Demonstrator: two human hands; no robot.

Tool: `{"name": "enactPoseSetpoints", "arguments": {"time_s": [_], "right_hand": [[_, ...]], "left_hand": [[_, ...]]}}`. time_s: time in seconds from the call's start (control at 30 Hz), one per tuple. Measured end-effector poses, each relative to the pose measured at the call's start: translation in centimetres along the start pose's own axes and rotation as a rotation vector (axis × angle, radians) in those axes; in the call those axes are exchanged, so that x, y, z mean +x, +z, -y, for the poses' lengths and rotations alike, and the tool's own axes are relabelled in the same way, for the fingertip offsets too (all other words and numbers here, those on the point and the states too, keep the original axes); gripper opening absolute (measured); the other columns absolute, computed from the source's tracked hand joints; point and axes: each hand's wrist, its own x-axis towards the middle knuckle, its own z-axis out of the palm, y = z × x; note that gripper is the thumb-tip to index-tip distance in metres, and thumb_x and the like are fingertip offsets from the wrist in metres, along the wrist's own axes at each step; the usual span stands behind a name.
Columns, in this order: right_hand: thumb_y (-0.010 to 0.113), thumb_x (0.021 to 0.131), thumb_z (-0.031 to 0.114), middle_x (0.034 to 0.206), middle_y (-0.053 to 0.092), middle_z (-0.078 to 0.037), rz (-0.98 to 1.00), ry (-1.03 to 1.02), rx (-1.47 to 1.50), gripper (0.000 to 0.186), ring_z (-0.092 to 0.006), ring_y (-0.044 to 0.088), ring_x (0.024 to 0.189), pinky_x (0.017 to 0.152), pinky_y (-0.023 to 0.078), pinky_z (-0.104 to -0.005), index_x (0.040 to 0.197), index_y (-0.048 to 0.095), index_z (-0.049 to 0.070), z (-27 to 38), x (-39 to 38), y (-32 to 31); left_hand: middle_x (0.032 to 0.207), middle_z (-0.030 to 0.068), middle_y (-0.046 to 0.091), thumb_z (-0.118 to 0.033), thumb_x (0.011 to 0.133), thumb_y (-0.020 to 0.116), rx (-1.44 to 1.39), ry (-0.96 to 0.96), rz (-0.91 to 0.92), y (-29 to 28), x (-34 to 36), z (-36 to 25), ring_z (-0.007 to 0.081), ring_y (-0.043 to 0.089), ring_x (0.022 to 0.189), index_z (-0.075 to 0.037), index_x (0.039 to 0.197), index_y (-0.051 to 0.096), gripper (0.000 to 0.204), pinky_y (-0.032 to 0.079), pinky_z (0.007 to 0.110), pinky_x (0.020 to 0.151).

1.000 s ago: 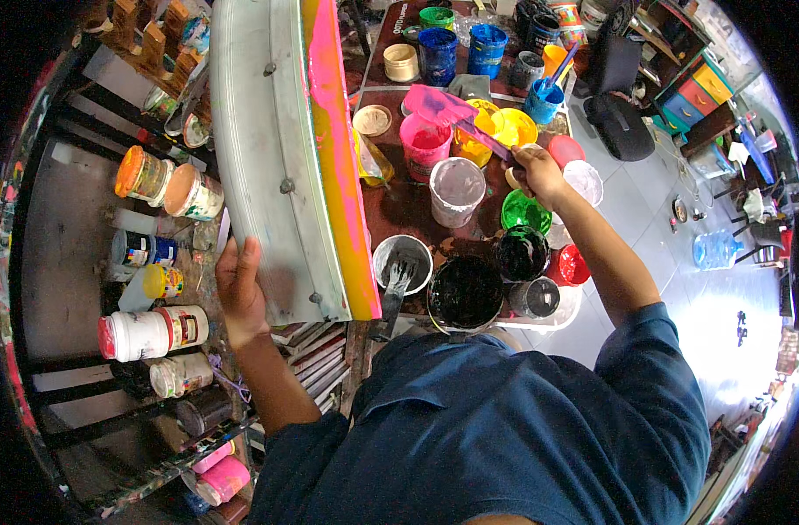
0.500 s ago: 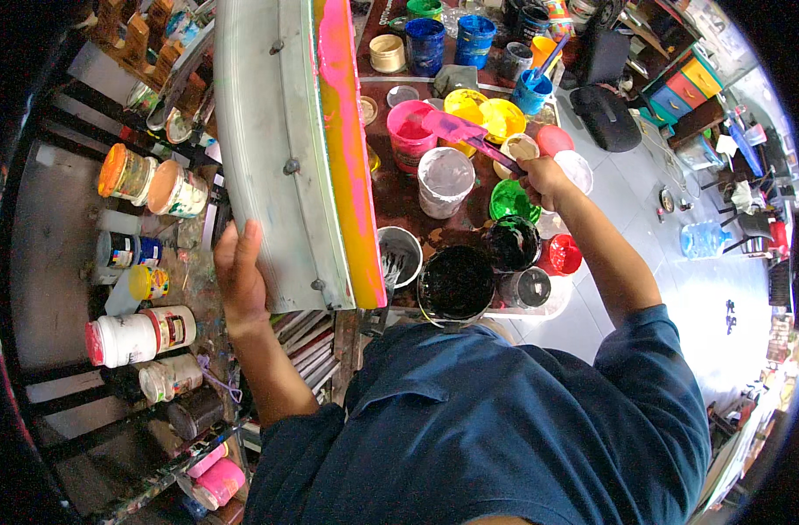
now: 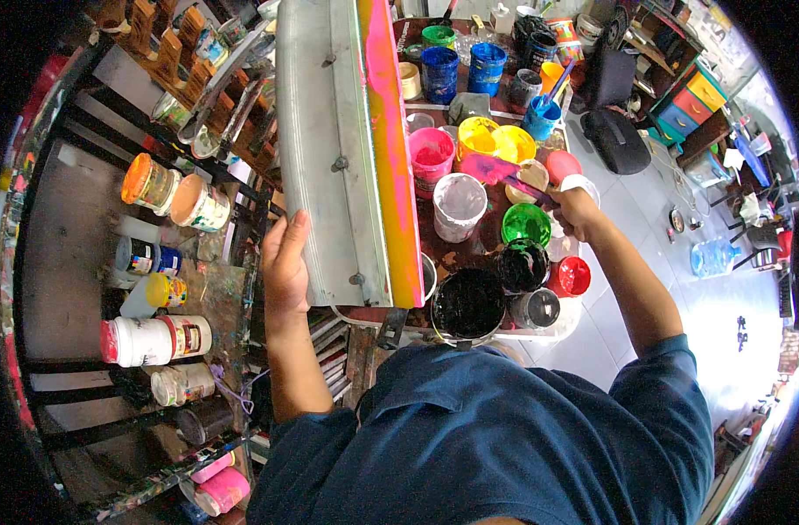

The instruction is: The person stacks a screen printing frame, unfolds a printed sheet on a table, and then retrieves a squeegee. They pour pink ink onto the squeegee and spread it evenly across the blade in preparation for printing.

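My left hand (image 3: 286, 262) grips the lower left side of a long grey screen-printing frame (image 3: 329, 201), held up on edge. Dark bolt heads run along its grey side. Pink ink streaks its narrow yellow face (image 3: 395, 175), seen at a slant. In my right hand (image 3: 579, 214) is a spatula (image 3: 491, 168) by its dark handle, its blade coated in pink. The blade hovers over the tubs, close to the yellow tub (image 3: 478, 137) and right of the pink ink tub (image 3: 432, 156). Just below the blade stands a tub of pale grey ink (image 3: 460, 207).
Green (image 3: 526, 225), black (image 3: 468, 303) and red (image 3: 573, 276) ink tubs crowd the dark table's near side. Blue tubs (image 3: 486, 68) stand farther back. On the left, a rack (image 3: 76, 437) holds several paint containers. A black chair (image 3: 615, 140) stands on the tiled floor at right.
The frame and my left hand have shifted right in view, along with the surroundings. The spatula has moved slightly back from the pink tub, toward the right, with my right hand lower.
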Motion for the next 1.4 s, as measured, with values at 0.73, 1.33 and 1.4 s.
{"name": "enactPoseSetpoints", "arguments": {"time_s": [0.73,1.33,1.4], "right_hand": [[0.043,0.083,0.015,0.057,0.049,-0.011,-0.503,-1.781,-0.43,0.025,-0.0223,0.046,0.046,0.043,0.036,-0.0318,0.078,0.057,-0.005,1.9,-20.2,-1.8],[0.045,0.083,0.019,0.058,0.049,-0.01,-0.432,-1.842,-0.611,0.025,-0.0239,0.047,0.048,0.046,0.038,-0.0331,0.08,0.057,-0.003,3.5,-21.0,-2.1],[0.046,0.082,0.018,0.059,0.049,-0.01,-0.434,-1.83,-0.629,0.024,-0.0244,0.047,0.048,0.047,0.038,-0.0336,0.08,0.057,-0.003,3.4,-20.6,-2.6]], "left_hand": [[0.073,0.0105,0.058,-0.033,0.089,0.04,-0.727,-0.365,0.467,6.2,4.4,4.3,0.0214,0.059,0.056,-0.006,0.095,0.053,0.031,0.05,0.031,0.048],[0.092,0.0144,0.059,-0.026,0.089,0.039,-0.509,0.013,0.627,3.2,4.8,7.7,0.0251,0.061,0.073,-0.001,0.109,0.048,0.033,0.053,0.035,0.063],[0.094,0.0135,0.059,-0.027,0.088,0.04,-0.741,-0.145,0.54,4.6,2.6,6.1,0.0248,0.061,0.076,-0.001,0.108,0.048,0.034,0.053,0.036,0.066]]}}
